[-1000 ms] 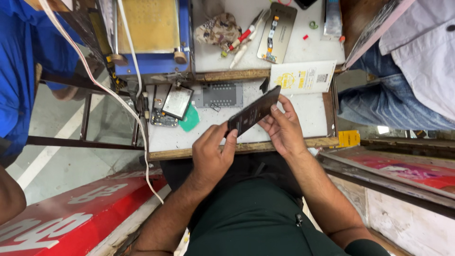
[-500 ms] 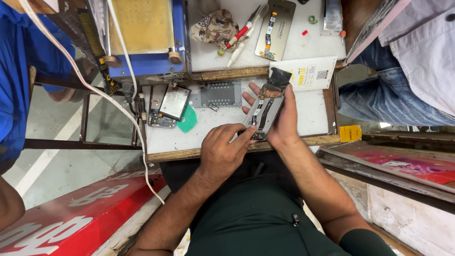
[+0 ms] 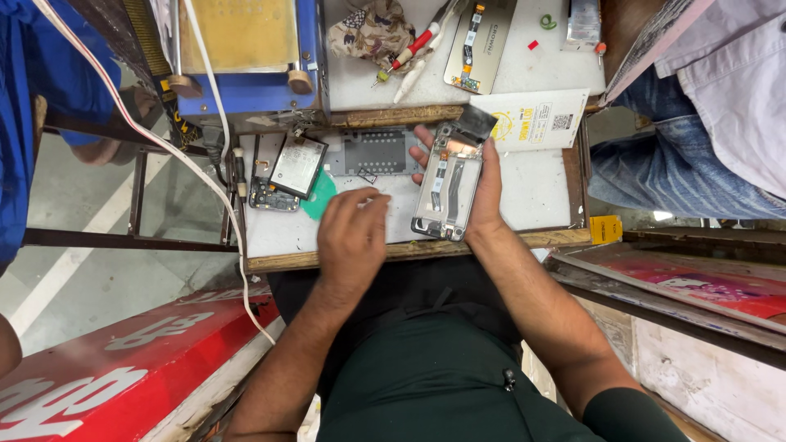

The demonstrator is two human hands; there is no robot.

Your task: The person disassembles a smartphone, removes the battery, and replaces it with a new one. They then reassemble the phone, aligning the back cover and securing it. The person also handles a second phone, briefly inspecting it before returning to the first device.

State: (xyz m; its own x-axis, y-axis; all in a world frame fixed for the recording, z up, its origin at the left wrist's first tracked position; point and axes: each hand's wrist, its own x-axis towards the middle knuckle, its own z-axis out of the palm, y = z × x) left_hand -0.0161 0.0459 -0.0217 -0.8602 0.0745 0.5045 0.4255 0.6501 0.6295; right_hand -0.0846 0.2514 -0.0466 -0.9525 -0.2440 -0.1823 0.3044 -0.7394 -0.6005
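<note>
The right hand (image 3: 479,192) grips an opened phone (image 3: 449,190), its flat metal insides bare. The left hand (image 3: 352,233) hovers empty, fingers loosely curled, near the table's (image 3: 540,192) wooden front edge.

Hidden under left hand (image 3: 354,233): part of green pick (image 3: 318,196). Covered by right hand (image 3: 483,192): right edge of opened phone frame (image 3: 448,190). Cut off at top: blue machine (image 3: 246,49). Too small: parts on tabletop (image 3: 540,184).

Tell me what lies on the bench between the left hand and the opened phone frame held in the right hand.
In the head view, only bare white bench top separates the left hand from the opened phone frame in the right hand.
</note>
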